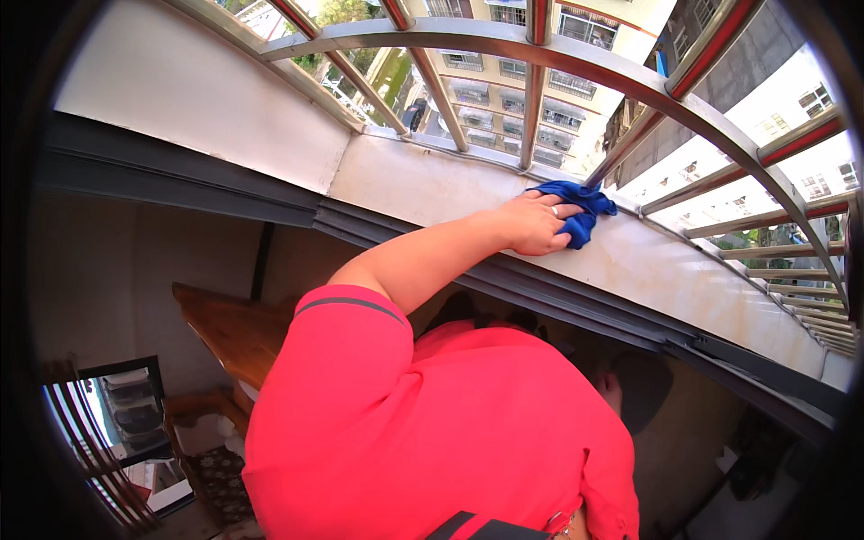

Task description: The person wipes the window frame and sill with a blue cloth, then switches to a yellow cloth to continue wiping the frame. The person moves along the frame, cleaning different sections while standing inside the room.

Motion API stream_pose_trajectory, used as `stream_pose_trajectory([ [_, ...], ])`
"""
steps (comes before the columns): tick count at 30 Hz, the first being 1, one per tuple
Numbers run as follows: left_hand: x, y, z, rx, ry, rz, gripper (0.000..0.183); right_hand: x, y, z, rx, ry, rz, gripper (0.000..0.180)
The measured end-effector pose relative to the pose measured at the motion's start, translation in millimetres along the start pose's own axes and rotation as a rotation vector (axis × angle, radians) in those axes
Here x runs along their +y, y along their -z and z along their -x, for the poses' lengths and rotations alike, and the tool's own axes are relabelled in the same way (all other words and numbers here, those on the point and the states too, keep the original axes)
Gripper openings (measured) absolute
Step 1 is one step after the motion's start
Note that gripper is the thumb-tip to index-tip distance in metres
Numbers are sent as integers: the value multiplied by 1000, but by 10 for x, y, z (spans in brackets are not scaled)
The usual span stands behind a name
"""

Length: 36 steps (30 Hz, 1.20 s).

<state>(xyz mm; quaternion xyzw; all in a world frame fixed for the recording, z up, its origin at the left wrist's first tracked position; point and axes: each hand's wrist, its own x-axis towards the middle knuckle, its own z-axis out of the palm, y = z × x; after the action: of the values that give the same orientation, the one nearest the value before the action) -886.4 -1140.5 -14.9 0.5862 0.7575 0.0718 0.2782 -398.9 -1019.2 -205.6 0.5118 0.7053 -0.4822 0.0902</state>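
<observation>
My left hand, with a ring on one finger, presses a crumpled blue cloth flat-handed onto the pale window ledge. The cloth lies at the ledge's outer edge, against the foot of the metal window bars, and its far end sticks out past the fingertips. My left arm reaches across from the left over the dark sliding-window track. At the right side of my red shirt, a small patch of skin, apparently my right hand, shows in shade beside a dark rounded thing; its fingers are not clear.
A curved metal rail crosses the bars in front. Beyond and far below are buildings and greenery. A white wall borders the ledge at left. Indoors are a wooden furniture panel and a patterned seat at lower left.
</observation>
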Motion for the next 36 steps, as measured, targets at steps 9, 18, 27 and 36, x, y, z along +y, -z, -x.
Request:
stream_pose_trajectory([
  [9, -1798, 102, 1974, 318, 696, -84, 51, -822, -580, 335, -193, 45, 126, 25],
  [18, -1395, -98, 1904, 691, 464, -12, 40, -3780, -697, 769, -505, 555, -317, 23],
  [27, -660, -92, 1831, 640, 205, 1844, 45, -4785, -1787, 93, -345, 1124, -74, 56],
  [36, -52, -737, 3139, 1157, 700, 1372, 33, -5850, -2296, 45, -469, 1240, -486, 23],
])
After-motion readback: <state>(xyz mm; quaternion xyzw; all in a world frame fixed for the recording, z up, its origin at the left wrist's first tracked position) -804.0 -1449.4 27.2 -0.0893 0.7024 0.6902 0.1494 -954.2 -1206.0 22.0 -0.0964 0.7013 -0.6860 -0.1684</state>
